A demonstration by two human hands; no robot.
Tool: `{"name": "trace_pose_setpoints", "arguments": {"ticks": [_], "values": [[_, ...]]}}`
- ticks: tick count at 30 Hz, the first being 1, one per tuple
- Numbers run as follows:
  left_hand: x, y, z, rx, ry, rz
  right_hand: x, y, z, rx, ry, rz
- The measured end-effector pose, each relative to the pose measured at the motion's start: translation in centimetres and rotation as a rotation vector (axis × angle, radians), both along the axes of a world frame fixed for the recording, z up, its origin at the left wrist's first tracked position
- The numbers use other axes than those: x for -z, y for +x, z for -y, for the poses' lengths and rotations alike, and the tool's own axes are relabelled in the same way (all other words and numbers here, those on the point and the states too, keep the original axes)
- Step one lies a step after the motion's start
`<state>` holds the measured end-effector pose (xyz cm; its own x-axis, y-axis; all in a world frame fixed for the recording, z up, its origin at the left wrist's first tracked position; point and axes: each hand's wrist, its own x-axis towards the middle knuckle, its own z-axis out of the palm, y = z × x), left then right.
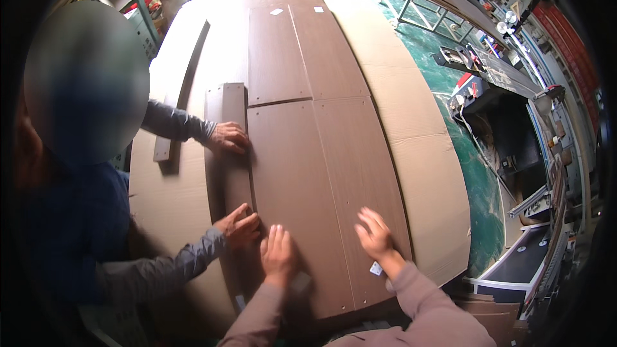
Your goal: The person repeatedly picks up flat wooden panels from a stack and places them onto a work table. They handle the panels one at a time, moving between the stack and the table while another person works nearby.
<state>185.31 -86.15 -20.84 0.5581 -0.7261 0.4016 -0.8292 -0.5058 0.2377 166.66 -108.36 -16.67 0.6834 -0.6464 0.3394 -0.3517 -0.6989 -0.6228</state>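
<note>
Several brown wood-grain panels [289,164] lie edge to edge in front of me, with drilled holes near their ends. My left hand [278,254] is at the near left of these panels, fingers extended, holding nothing; whether it presses down is unclear. Over the near right panel [368,164] is my right hand [375,237], empty, slightly blurred, its fingers spread. A white label [376,268] shows beside my right wrist. Along the left edge lies a narrow brown board [225,106]. A co-worker's two hands, one far [228,137] and one near [238,225], rest on that board's right side.
Cardboard sheets [424,173] lie under the panels. A separate brown strip [168,140] is on the left, by the co-worker's sleeve [176,123]. To the right, across the green floor [477,193], stand a machine [506,125] and a wheeled metal-frame table [434,14].
</note>
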Motion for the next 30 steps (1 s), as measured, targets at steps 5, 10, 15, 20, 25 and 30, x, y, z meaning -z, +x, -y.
{"name": "trace_pose_setpoints", "arguments": {"ticks": [5, 10, 15, 20, 25, 30], "values": [[-0.3, -0.2, 0.6, 0.004, 0.022, 0.017, -5.1, -14.3, -9.6, 0.088, 0.048, -0.102], [-2.2, -3.4, -4.3, 0.122, 0.049, -0.045, -1.4, -19.0, -15.6, 0.042, 0.23, 0.107], [-11.8, -10.7, -14.6, 0.178, -0.035, -0.052, -1.9, -21.4, -19.8, -0.072, 0.249, 0.166], [-17.4, -18.5, -25.5, 0.229, 0.254, -0.065, 4.7, -32.3, -28.0, 0.081, 0.339, 0.01], [-21.6, -24.6, -29.2, 0.293, 0.332, 0.166, 11.6, -47.8, -35.8, 0.205, -0.257, -0.599], [-15.9, -23.2, -27.6, 0.191, 0.191, -0.05, 8.5, -57.2, -45.1, 0.685, 0.499, -0.1]]}}
